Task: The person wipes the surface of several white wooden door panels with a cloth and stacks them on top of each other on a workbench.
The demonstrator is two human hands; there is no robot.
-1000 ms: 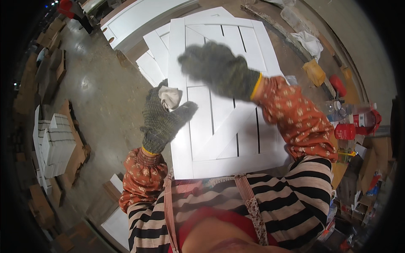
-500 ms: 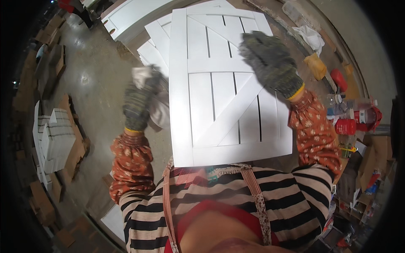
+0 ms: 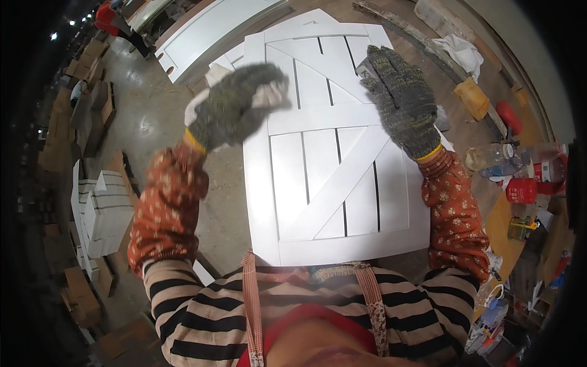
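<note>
A white slatted panel [image 3: 351, 174] with a frame, a crossbar and diagonal braces lies in front of me, its near edge close to my body. My left hand [image 3: 235, 104], in a dark green knit glove, is closed around a white cloth [image 3: 270, 96] over the panel's left edge; part of the cloth hangs out behind the wrist. At the panel's right side my right hand [image 3: 403, 101], gloved alike, rests with its fingers along a small grey pad [image 3: 365, 71]. Most of that pad is hidden beneath the fingers.
More white panels [image 3: 226, 30] lie under and beyond this one. Plastic bottles [image 3: 486, 156] and a red jar [image 3: 521, 191] stand at the right. Stacked white boards [image 3: 109, 214] and cardboard [image 3: 79, 296] sit on the floor at left. A person in red [image 3: 109, 21] is far off.
My left hand has swung rightward with the cloth, from beside the panel to over its left edge. My right hand stays on the right side, shifted slightly. The whole view has tilted a little.
</note>
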